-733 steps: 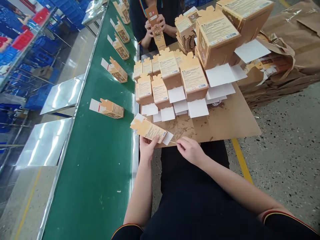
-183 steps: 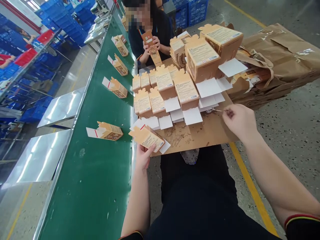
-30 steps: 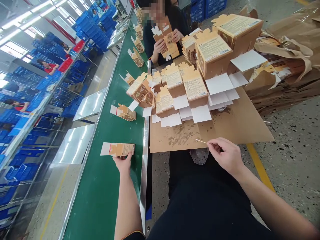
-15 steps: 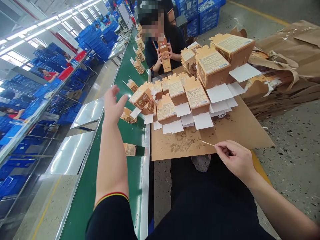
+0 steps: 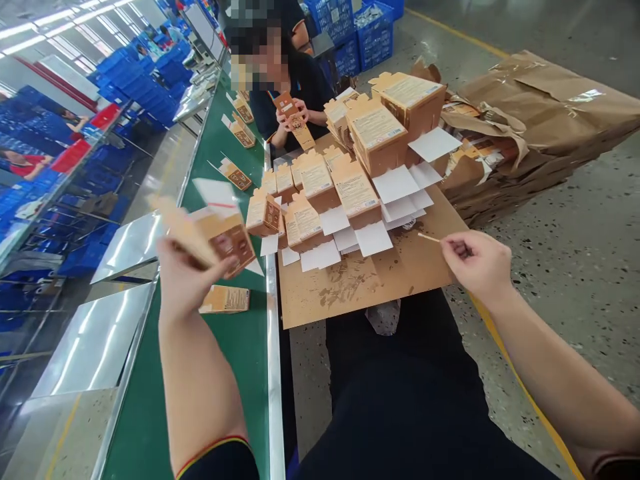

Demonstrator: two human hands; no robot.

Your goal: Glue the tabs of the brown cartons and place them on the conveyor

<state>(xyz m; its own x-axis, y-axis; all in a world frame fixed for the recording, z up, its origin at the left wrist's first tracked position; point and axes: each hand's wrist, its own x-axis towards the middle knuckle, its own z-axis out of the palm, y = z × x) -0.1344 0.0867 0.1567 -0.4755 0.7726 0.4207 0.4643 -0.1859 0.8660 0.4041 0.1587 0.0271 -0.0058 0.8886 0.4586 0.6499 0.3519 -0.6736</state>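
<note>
My left hand is closed on an open-flapped cardboard box, brown with a printed side, held over the green conveyor belt. Its outline is smeared by motion. In my right hand, a thin cotton swab is pinched between thumb and fingers, its tip pointing left above the cardboard sheet. On that sheet stands a cluster of similar boxes with white flaps sticking out. Another box lies on the belt just beyond my left wrist.
Across the sheet a co-worker holds a box in both hands. More boxes stand along the belt. Brown paper-wrapped stacks lie at the right. Blue crates stand behind; metal plates border the belt's left side.
My left hand, empty and open before, now grips a box and has come nearer and left. My right hand keeps the swab, slightly higher in view. The co-worker's box is tilted. The view has shifted.
</note>
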